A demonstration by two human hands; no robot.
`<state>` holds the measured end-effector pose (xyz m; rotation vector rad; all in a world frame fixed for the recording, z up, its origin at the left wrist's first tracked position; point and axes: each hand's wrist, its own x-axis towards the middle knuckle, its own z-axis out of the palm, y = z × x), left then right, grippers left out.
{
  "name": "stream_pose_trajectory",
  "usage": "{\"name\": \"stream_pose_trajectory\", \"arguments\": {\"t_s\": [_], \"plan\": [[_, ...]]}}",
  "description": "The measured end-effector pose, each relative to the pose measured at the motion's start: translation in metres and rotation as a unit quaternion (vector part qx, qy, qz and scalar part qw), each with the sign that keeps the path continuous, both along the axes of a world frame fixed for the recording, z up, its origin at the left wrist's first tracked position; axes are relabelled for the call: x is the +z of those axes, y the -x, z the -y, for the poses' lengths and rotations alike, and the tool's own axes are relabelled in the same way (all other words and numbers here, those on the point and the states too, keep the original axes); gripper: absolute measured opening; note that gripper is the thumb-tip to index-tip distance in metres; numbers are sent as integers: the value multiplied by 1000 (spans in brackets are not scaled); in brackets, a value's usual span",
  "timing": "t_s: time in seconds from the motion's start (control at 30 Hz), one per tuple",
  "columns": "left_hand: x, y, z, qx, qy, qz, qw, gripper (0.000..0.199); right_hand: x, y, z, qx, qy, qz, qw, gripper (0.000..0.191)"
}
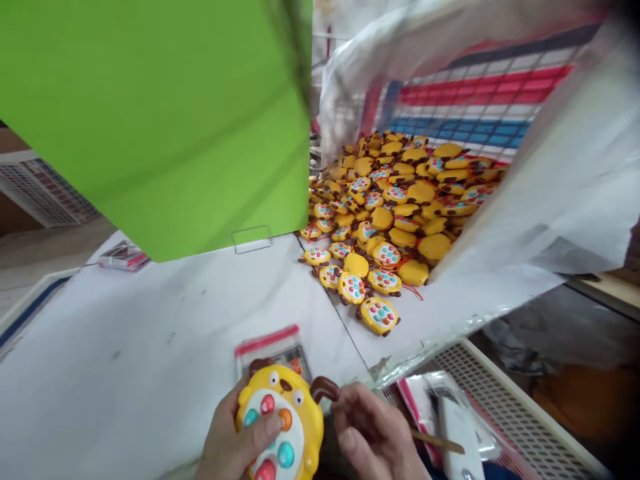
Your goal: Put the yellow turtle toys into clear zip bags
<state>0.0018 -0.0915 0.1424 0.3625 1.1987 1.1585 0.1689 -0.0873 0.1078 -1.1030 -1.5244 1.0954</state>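
Note:
A yellow dog-shaped toy (305, 427) with brown ears and red, teal and orange buttons is at the bottom centre, its face toward the camera. My left hand (233, 433) holds it by its left side, thumb lying over the buttons. Beside its right ear my right hand (373, 430) has its fingers curled together; a thin brown stick (437, 441) sticks out behind that hand. Whether the fingertips grip the ear is hard to see. Just beyond the toy, a clear pouch with a red strip (267, 339) lies on the white table (200, 320), partly covered by the toy.
Many similar yellow toys (395, 200) spill from a plastic-lined basket (565, 167) at the right. A large green panel (200, 133) stands at the left back. Another pouch (123, 256) lies near it. A white crate (520, 400) with packaged items is at the lower right.

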Motion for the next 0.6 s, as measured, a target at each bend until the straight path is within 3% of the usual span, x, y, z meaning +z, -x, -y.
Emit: {"name": "stream_pose_trajectory", "arguments": {"t_s": [0.17,0.3,0.43,0.6], "plan": [[-1,3,0,19,-61,-88,994,52,12,23,-21,21,9,6,1000,28],[-19,12,-13,19,-9,8,1000,38,5,22,-33,92,74,-36,992,24],[-38,12,-28,59,83,117,988,24,-10,18,-45,104,168,-53,979,32],[-41,2,-42,87,75,102,988,37,-20,23,-64,110,200,-64,971,44]]}}
